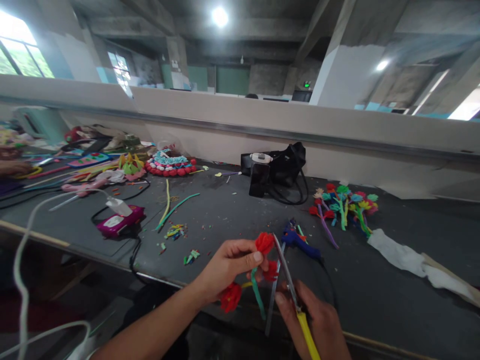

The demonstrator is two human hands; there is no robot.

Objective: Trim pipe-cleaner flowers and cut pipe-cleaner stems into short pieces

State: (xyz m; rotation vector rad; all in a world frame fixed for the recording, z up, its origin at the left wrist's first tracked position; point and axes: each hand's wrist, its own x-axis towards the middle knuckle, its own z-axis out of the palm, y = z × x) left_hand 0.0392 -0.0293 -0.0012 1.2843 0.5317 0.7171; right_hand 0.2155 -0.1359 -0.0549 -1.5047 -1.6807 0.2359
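Observation:
My left hand [228, 265] is closed in a pinch on a small craft flower stem with red pom-pom blooms [264, 242] and a green pipe-cleaner stalk [257, 295]. Another red bloom [230, 297] hangs below the hand. My right hand [315, 320] grips yellow-handled scissors [287, 277]; their blades are parted and sit against the red blooms. Both hands hover just above the near edge of the dark table [232, 215].
A blue glue gun [300, 242] lies just behind the scissors. A bunch of finished pipe-cleaner flowers [343, 205] lies to the right, with a white cloth [408, 260] beyond. A black bag [281, 170], a pink device [118, 220] with cables and a red-and-blue craft piece [170, 165] stand further back.

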